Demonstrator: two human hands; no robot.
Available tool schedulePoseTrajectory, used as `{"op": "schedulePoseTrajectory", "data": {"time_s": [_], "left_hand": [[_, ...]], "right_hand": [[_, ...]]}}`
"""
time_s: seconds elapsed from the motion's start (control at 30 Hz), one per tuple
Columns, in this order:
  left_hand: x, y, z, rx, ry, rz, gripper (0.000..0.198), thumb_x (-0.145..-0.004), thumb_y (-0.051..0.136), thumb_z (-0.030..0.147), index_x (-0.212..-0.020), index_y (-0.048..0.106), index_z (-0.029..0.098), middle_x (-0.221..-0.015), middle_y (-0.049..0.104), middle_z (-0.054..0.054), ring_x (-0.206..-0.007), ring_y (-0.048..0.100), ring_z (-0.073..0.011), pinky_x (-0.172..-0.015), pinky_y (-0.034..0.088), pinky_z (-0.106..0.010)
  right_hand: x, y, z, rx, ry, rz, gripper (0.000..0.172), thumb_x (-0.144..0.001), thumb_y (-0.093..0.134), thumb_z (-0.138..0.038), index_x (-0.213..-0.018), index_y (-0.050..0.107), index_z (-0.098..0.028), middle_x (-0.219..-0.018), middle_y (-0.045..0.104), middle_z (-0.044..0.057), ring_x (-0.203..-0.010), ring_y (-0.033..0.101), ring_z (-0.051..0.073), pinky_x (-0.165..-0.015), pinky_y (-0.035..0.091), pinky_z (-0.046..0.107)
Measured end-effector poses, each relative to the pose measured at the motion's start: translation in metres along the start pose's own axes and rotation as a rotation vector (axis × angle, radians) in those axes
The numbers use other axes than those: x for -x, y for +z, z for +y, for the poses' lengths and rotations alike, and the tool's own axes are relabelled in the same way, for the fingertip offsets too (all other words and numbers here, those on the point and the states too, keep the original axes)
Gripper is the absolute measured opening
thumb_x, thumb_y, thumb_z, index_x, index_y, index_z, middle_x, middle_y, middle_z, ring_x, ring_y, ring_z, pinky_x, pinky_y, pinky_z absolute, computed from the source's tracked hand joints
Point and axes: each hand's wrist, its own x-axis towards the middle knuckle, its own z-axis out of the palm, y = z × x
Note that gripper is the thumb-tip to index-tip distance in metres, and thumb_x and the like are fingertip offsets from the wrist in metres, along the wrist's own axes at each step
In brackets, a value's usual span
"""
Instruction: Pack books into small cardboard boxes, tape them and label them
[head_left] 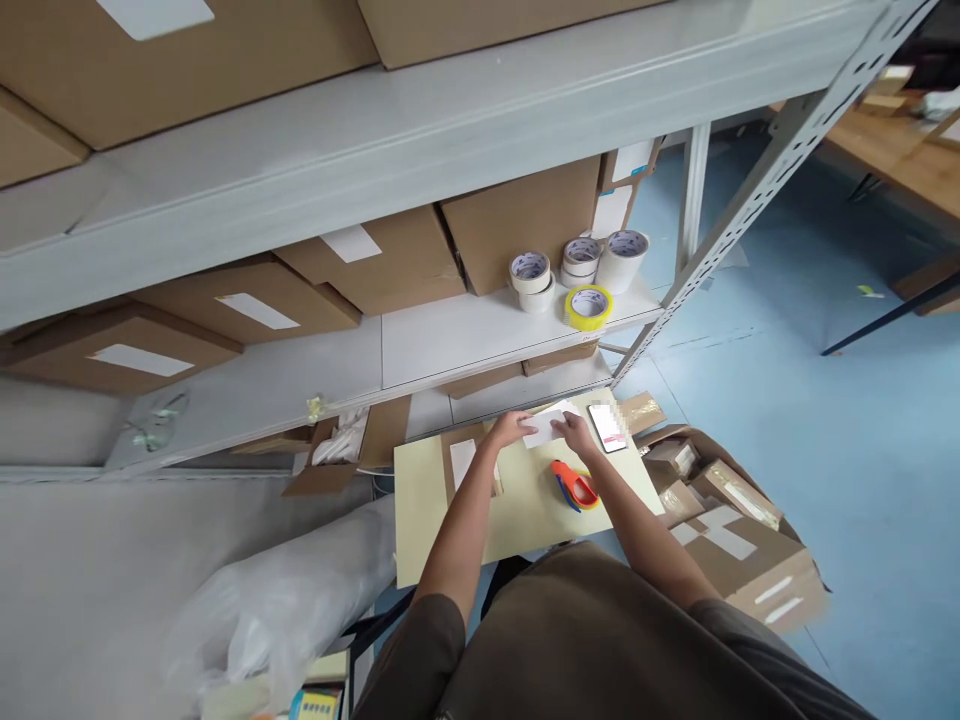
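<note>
Between my two hands I hold a white sheet of paper above a pale yellow table. My left hand grips its left edge, and my right hand pinches the right edge. Just below my right hand lies an orange tape dispenser with blue and yellow parts. A phone with a lit screen rests right of that hand. Under my left forearm is a flat cardboard box with a white label, partly covered by the arm.
Tape rolls, one roll yellow, stand on a grey shelf beside cardboard boxes. A large carton and several parcels sit right of the table. A wrapped plastic roll leans at left. Overhead runs another shelf beam.
</note>
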Motion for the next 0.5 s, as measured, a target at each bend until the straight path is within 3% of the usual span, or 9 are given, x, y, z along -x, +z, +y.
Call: {"op": "schedulePoseTrajectory", "data": {"time_s": [0.13, 0.23, 0.4, 0.5], "left_hand": [[-0.004, -0.011, 0.014, -0.042, -0.003, -0.099, 0.036, -0.073, 0.084, 0.048, -0.092, 0.084, 0.018, -0.095, 0.082, -0.005, -0.094, 0.073, -0.0267, -0.087, 0.054, -0.034], [-0.01, -0.007, 0.024, -0.055, 0.015, -0.113, 0.034, -0.074, 0.082, 0.049, -0.086, 0.084, 0.017, -0.085, 0.08, -0.004, -0.087, 0.071, -0.0238, -0.081, 0.053, -0.031], [-0.017, 0.001, 0.033, -0.029, 0.019, -0.015, 0.039, -0.077, 0.079, 0.053, -0.087, 0.084, 0.017, -0.081, 0.078, -0.004, -0.08, 0.069, -0.0212, -0.074, 0.051, -0.029], [-0.021, 0.006, 0.037, -0.009, -0.007, 0.016, 0.04, -0.077, 0.078, 0.054, -0.09, 0.085, 0.017, -0.084, 0.08, -0.005, -0.083, 0.07, -0.023, -0.076, 0.053, -0.031]], "right_hand": [[0.01, -0.036, -0.006, -0.096, -0.014, 0.065, 0.045, -0.072, 0.066, -0.068, -0.078, 0.062, -0.023, -0.075, 0.067, 0.002, -0.075, 0.059, 0.022, -0.07, 0.049, 0.032], [0.016, -0.06, -0.004, -0.142, 0.0, 0.116, 0.047, -0.068, 0.071, -0.069, -0.077, 0.062, -0.023, -0.073, 0.067, 0.002, -0.072, 0.058, 0.021, -0.067, 0.049, 0.031], [0.033, -0.092, 0.007, -0.304, 0.05, 0.304, 0.058, -0.062, 0.075, -0.075, -0.082, 0.063, -0.021, -0.07, 0.065, 0.002, -0.067, 0.058, 0.019, -0.063, 0.05, 0.032], [0.046, -0.106, 0.007, -0.368, 0.044, 0.272, 0.062, -0.06, 0.08, -0.073, -0.087, 0.066, -0.019, -0.073, 0.067, 0.003, -0.067, 0.059, 0.019, -0.063, 0.052, 0.032]]}}
